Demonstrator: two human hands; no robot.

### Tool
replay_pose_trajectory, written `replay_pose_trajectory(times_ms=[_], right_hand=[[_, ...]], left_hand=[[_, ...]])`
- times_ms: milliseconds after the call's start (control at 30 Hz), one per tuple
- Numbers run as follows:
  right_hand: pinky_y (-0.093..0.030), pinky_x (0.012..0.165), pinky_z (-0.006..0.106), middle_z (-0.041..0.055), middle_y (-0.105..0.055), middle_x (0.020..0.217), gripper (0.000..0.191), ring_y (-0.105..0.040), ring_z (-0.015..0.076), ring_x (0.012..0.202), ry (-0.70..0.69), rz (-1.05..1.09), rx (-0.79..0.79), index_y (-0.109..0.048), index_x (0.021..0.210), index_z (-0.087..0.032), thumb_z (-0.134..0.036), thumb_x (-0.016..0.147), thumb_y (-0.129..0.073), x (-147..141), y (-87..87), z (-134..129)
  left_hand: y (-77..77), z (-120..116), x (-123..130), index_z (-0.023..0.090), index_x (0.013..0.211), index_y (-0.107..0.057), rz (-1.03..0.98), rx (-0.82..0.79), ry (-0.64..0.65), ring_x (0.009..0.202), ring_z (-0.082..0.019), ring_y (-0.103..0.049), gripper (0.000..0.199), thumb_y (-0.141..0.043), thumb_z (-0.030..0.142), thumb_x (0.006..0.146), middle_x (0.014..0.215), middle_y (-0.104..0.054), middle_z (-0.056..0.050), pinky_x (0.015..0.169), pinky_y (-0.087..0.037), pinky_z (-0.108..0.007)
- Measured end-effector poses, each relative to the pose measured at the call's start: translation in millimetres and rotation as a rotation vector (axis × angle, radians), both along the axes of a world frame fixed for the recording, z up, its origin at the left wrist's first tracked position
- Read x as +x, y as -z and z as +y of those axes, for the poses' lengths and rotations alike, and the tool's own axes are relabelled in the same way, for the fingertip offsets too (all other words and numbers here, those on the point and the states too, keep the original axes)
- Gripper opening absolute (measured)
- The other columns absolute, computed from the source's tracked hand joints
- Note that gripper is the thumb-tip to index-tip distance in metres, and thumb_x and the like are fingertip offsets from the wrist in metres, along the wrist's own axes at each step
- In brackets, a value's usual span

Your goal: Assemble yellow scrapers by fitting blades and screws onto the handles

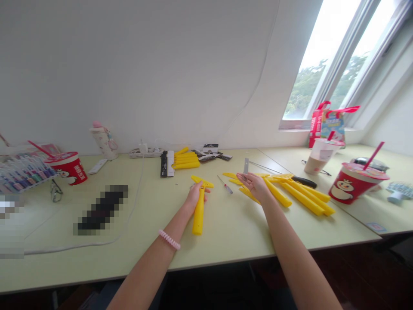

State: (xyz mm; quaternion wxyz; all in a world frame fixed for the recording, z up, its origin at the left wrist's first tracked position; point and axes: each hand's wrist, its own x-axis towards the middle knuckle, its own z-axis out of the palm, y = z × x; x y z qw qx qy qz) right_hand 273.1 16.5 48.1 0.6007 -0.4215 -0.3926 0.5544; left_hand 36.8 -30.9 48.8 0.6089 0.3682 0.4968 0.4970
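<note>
My left hand [196,198] grips a yellow plastic scraper [198,211] near its T-shaped head, with the handle pointing toward me on the pale green desk [232,241]. My right hand [256,186] is above a pile of similar yellow scrapers [300,193], and a small metal blade [246,165] stands up from its fingertips. A small screwdriver with a red band [225,184] lies between my hands. A black-handled tool [304,181] rests on the pile.
Behind my hands lie more yellow pieces [185,159], black-and-white packets [209,155] and a power strip [145,151]. Red paper cups [358,183] [67,168] stand at both sides, with a milk tea cup [319,156] at right. A white cable [97,243] crosses the desk's left part.
</note>
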Motion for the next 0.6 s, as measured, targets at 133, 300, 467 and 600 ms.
replay_pose_trajectory(times_ms=[133,300,467,600], right_hand=[[-0.055,0.078,0.035,0.0101,-0.068,0.093,0.001,-0.063,0.0212,0.094,-0.032,-0.102,-0.008,-0.049,0.075,-0.019,-0.019,0.075,-0.05,-5.7,2.4,0.7],[-0.052,0.068,0.03,0.0094,-0.068,0.099,0.006,-0.065,0.0189,0.085,-0.045,-0.199,0.019,-0.049,0.079,-0.019,-0.02,0.073,-0.047,-12.1,2.4,-1.2],[-0.048,0.062,0.026,0.0084,-0.07,0.084,0.012,-0.062,0.015,0.067,0.043,-0.254,0.084,-0.053,0.077,-0.018,-0.026,0.068,-0.051,-20.5,-1.2,-5.4],[-0.04,0.052,0.024,0.0069,-0.07,0.079,0.028,-0.053,0.0115,0.055,0.035,-0.31,0.148,-0.06,0.089,-0.016,-0.032,0.067,-0.053,-28.5,-2.2,-9.1]], left_hand=[[1.1,1.2,0.4,0.013,0.1,-0.053,0.004,0.0,0.004,0.04,-0.01,-0.048,0.034,-0.04,0.04,0.084,0.068,-0.063,-0.008,0.036,-0.031,-0.021],[2.5,2.5,0.8,0.012,0.1,-0.052,0.012,0.003,0.005,0.038,-0.008,-0.045,0.034,-0.039,0.039,0.084,0.07,-0.063,-0.008,0.036,-0.031,-0.021],[4.7,3.7,0.4,0.012,0.099,-0.052,0.027,0.02,0.022,0.037,-0.008,-0.045,0.035,-0.039,0.041,0.084,0.071,-0.063,-0.009,0.036,-0.03,-0.021],[7.8,4.7,0.2,0.011,0.099,-0.053,0.038,0.072,0.046,0.038,-0.009,-0.046,0.034,-0.039,0.038,0.084,0.069,-0.063,-0.009,0.036,-0.031,-0.021]])
